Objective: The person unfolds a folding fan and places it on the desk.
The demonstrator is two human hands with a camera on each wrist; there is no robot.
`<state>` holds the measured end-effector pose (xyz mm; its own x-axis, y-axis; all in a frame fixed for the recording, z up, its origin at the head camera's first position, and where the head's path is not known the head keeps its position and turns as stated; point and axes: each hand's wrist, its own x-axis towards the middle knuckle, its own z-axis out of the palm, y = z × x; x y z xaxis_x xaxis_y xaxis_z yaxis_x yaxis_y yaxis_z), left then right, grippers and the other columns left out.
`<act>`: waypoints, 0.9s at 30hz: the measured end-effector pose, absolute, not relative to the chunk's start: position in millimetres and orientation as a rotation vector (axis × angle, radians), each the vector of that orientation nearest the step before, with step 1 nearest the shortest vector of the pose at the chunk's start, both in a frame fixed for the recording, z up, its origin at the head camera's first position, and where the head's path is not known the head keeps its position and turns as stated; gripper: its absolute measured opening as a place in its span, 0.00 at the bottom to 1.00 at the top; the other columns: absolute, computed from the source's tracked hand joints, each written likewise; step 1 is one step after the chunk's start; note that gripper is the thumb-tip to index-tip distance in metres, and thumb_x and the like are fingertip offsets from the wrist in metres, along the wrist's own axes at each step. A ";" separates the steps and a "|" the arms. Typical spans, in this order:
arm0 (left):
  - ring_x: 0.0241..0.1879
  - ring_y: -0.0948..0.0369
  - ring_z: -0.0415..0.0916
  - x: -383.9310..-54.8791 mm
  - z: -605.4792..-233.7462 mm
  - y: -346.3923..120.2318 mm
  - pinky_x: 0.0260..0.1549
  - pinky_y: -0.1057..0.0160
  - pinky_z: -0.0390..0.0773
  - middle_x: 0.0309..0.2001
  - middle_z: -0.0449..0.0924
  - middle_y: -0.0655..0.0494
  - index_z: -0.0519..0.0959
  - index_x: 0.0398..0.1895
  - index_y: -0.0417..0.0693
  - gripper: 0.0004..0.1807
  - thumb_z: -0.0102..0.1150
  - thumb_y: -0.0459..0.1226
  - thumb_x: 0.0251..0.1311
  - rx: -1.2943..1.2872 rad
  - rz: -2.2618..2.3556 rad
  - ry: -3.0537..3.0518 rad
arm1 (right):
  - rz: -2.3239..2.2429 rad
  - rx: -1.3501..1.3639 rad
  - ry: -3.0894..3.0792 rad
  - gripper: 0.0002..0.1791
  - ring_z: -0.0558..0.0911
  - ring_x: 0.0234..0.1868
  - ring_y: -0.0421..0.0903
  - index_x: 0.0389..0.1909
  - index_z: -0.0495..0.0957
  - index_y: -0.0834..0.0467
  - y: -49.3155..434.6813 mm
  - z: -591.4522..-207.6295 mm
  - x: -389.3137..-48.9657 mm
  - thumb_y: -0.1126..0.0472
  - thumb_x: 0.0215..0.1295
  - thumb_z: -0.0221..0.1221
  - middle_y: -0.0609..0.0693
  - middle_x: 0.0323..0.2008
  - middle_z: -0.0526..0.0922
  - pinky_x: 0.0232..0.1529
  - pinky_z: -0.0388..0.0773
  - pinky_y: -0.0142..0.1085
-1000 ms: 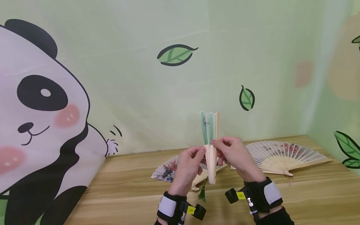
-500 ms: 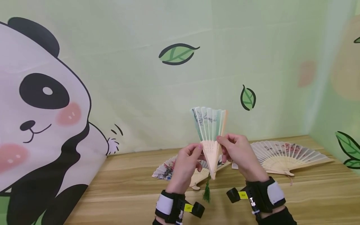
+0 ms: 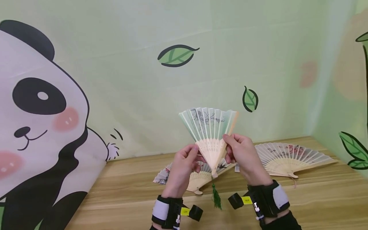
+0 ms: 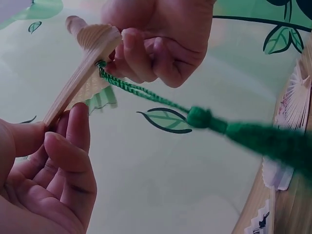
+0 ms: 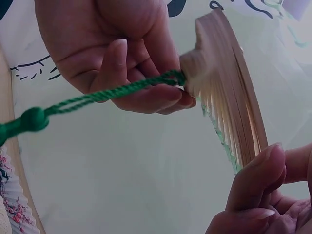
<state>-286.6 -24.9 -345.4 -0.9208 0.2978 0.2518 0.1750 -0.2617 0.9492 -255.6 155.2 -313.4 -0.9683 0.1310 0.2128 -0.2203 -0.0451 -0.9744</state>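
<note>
A pale green folding fan [image 3: 211, 127] with light wooden ribs is held up, partly spread, above the table. My left hand [image 3: 182, 166] pinches its left outer rib between thumb and fingers. On the opposite side, my right hand [image 3: 242, 156] grips the right outer rib, thumb facing me. Grey drawn patterns run across the pleats. From the pivot at the bottom hangs a green tassel [image 3: 216, 196], whose twisted cord [image 4: 146, 92] crosses the left wrist view. Edge-on, the stacked ribs [image 5: 229, 73] show in the right wrist view.
Behind my hands, a spread floral fan [image 3: 198, 182] lies on the wooden table [image 3: 123, 198], partly covered by my left hand. Another spread fan [image 3: 287, 159] lies to the right. A green cloth backdrop [image 3: 129, 80] with a panda print stands behind.
The folding fan has gone from nearly closed to partly spread. My left hand has moved left with its outer rib, while the right hand stays about in place. The tassel now hangs in fuller view.
</note>
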 end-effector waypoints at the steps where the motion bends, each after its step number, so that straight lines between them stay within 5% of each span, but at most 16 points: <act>1: 0.30 0.63 0.77 -286.5 -344.7 -26.0 0.18 0.73 0.71 0.34 0.78 0.53 0.76 0.47 0.36 0.13 0.47 0.38 0.77 0.597 2.372 1.849 | 2.108 0.094 -1.989 0.19 0.70 0.13 0.40 0.27 0.65 0.63 154.9 -312.7 -255.3 0.56 0.78 0.50 0.46 0.17 0.65 0.15 0.68 0.27; 27: 0.30 0.60 0.79 -286.8 -341.8 -42.1 0.18 0.72 0.73 0.34 0.80 0.51 0.75 0.49 0.39 0.13 0.47 0.40 0.77 0.690 2.389 1.861 | 2.097 0.036 -1.983 0.17 0.71 0.15 0.41 0.32 0.67 0.64 152.0 -310.0 -252.5 0.55 0.79 0.46 0.46 0.20 0.68 0.16 0.65 0.27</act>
